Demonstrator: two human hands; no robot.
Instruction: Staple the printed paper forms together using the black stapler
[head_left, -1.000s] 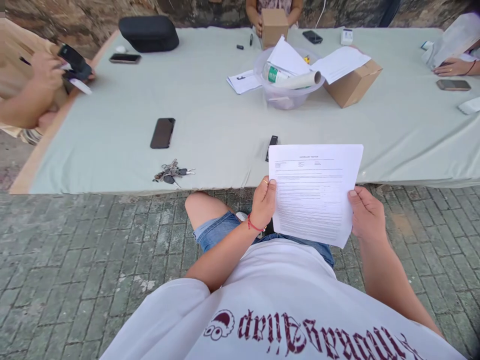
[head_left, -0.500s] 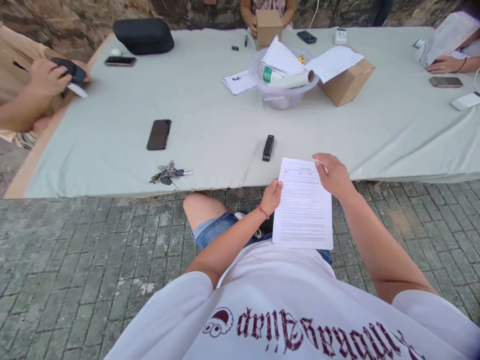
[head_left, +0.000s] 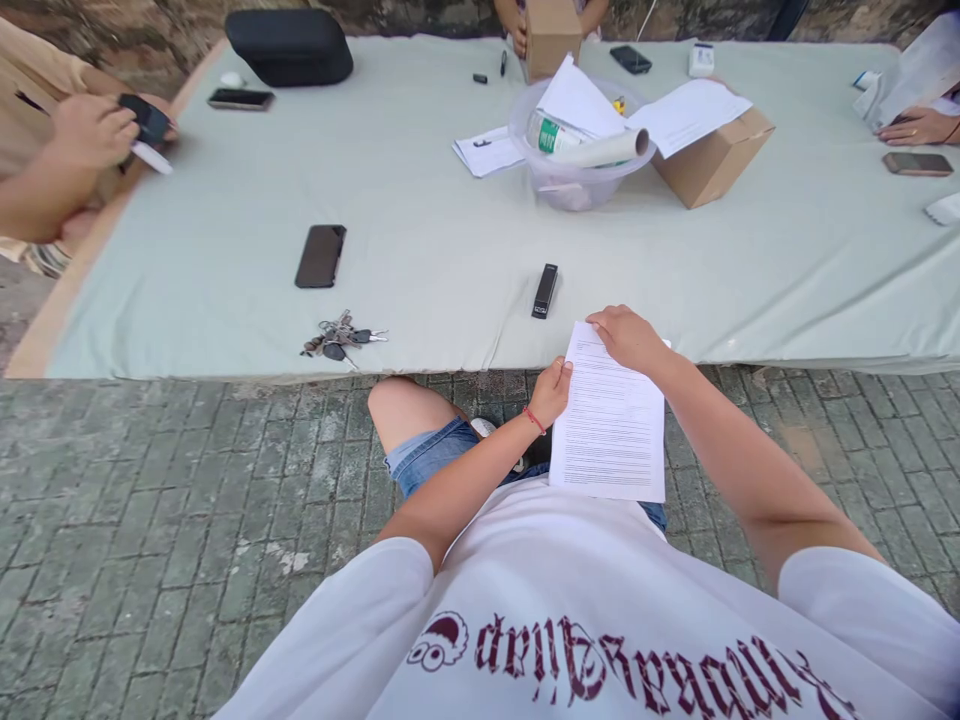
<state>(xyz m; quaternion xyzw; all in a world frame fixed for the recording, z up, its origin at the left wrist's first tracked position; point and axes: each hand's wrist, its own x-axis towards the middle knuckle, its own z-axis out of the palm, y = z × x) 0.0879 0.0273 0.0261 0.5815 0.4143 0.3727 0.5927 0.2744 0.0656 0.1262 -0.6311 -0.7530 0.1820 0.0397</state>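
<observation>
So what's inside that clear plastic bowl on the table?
The clear bowl holds a rolled white tube, a green-labelled bottle and a folded paper. Anything beneath them is covered.
</observation>
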